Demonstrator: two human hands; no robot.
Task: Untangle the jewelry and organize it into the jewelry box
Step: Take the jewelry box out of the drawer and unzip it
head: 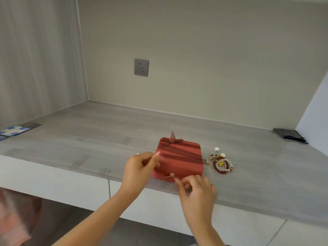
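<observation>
The right hand (pixel 197 190), fingers curled, pinches at the front clasp of the closed red jewelry box (pixel 179 158); the left hand (pixel 140 167) grips its left edge. Tangled jewelry (pixel 221 163) lies just beside it on the grey surface (pixel 88 139).

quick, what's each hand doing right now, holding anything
Left hand: fingers curled at the left edge of the red jewelry box; a real grip cannot be told.
Right hand: fingers curled near the box's clasp; cannot tell.
</observation>
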